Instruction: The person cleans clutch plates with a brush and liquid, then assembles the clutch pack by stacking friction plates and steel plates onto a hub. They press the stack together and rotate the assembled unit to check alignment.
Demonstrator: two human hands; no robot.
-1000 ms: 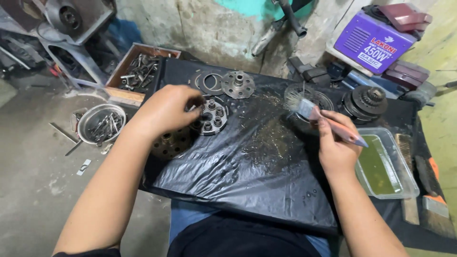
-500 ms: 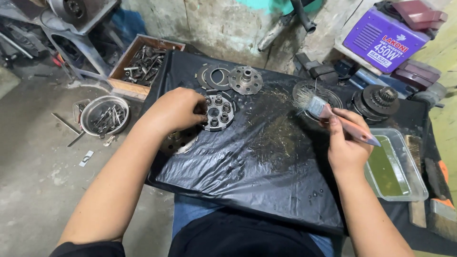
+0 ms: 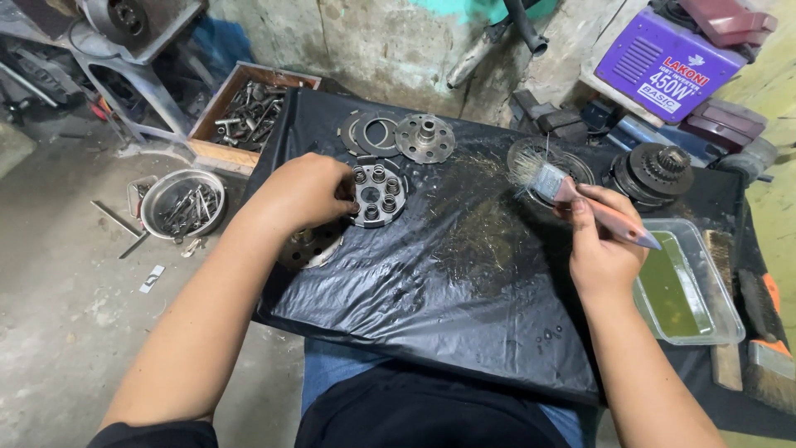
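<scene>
**Hands on a metal hub and a brush over the black sheet**

On the floor at far left sits a metal bowl [image 3: 181, 203] of small parts. The left hand [image 3: 303, 192] curls narrowly around the edge of a round metal hub [image 3: 377, 194] lying on the black plastic sheet [image 3: 464, 274] covering the desk. Further right, the right hand [image 3: 604, 249] grips a paintbrush [image 3: 580, 199], bristles pointing far-left. A clear tray [image 3: 730, 328] of green liquid lies just beside it.

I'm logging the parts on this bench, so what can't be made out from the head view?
- Perforated disc: mostly hidden under the left hand and forearm.
- Round part behind the brush: partly covered by the bristles.
- Contents of the metal bowl and wooden box: too small to identify.
- Scrub brush: cut off at the right edge.
</scene>
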